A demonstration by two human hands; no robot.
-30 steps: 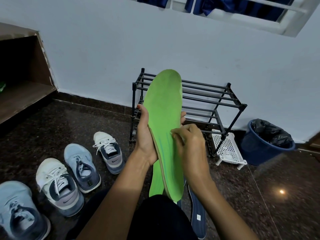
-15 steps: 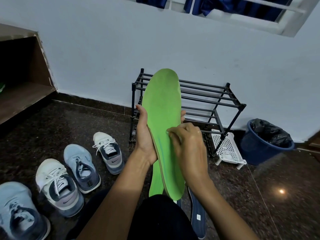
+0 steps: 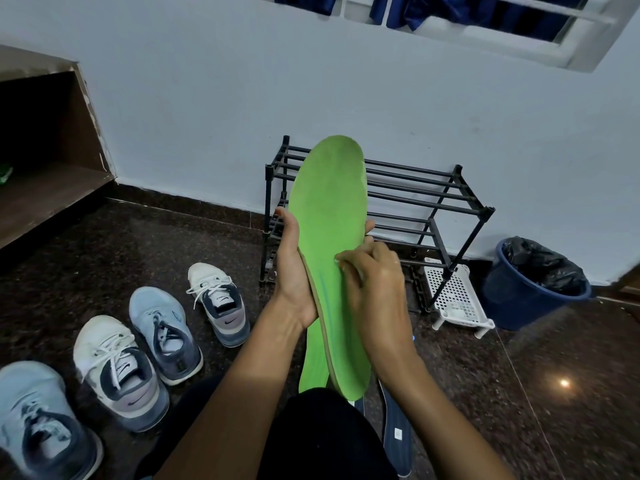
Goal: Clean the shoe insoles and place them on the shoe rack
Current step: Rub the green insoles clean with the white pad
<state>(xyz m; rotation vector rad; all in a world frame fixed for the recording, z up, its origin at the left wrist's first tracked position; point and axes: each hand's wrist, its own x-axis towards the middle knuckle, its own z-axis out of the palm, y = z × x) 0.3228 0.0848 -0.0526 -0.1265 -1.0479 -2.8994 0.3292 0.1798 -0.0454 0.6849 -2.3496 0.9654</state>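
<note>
The dark speckled floor [image 3: 571,393] spreads under everything, with the black shoe rack [image 3: 415,192] standing against the wall ahead of me and a blue bin [image 3: 519,299] to its right. Four sneakers [image 3: 117,372] sit in a loose row on my left. I hold the green insole [image 3: 329,220] upright in front of the rack, toe end up and heel end down near my knee. My left hand [image 3: 294,282] grips it about the middle: the thumb lies along its left edge and my fingertips [image 3: 369,226] curl round the right edge from behind. My right hand [image 3: 377,296] is on the insole's face just below them, fingers curled and bunched together, the tips pressing a pale scrap [image 3: 337,263] against the green surface; what the scrap is I cannot tell. Below, a second green insole [image 3: 313,358] and a dark blue insole [image 3: 396,434] lie on the floor.
</note>
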